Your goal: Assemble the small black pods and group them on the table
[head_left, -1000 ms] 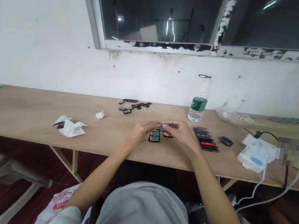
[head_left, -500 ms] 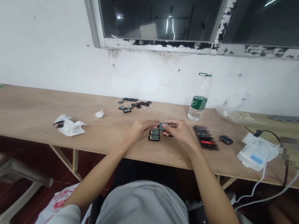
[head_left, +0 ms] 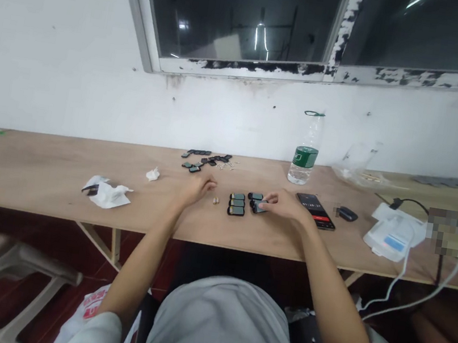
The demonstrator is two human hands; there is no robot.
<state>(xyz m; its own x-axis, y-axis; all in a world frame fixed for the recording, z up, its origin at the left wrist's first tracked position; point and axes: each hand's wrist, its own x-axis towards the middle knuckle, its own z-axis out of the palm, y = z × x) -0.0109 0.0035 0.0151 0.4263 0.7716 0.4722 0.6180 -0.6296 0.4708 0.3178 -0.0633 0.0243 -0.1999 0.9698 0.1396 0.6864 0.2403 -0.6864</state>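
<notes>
Near the middle of the wooden table, three small dark cases with grey-green faces (head_left: 237, 203) lie in a column. To their right is another dark case (head_left: 255, 196). Just below it, my right hand (head_left: 282, 204) has its fingers closed on a dark case (head_left: 258, 206), which sits slightly tilted. My left hand (head_left: 202, 186) is over the table left of the column, its fingers curled together; whatever they may hold is too small to make out. Small brass-coloured pieces (head_left: 216, 200) lie between my left hand and the column.
Several dark cases (head_left: 211, 161) and tiny light bits (head_left: 224, 166) lie at the back. A bottle (head_left: 304, 157), phone (head_left: 316, 211), black oval object (head_left: 347, 214) and white device with cables (head_left: 394, 236) are on the right. Crumpled tissues (head_left: 110, 194) lie left.
My left hand has moved left, away from the cases, uncovering the brass-coloured pieces. My right hand has shifted slightly right and down to the lower right case. The column's top case now lies uncovered.
</notes>
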